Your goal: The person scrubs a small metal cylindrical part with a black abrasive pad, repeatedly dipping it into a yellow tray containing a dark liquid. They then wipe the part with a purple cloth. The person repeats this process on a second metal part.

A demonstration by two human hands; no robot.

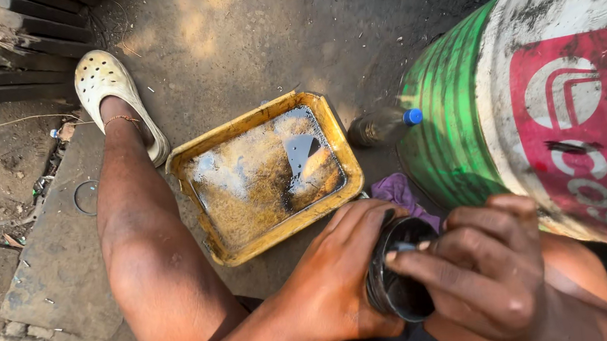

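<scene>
My left hand (334, 280) wraps around a dark, greasy round metal part (399, 296), a short cylinder with an open end, held above my lap. My right hand (487, 271) rests on the part's open end, fingers reaching into it and pinching something small and dark I cannot make out. Just beyond my hands a yellow rectangular tray (196, 148) lies on the ground, holding dirty oily liquid.
A large green and white drum (491, 98) with a red patch lies on its side at the right. A bottle with a blue cap (383, 126) lies beside it, and a purple rag (398, 189) below. My left leg (137, 233) ends in a white clog (103, 82). Wooden planks (4, 44) at top left.
</scene>
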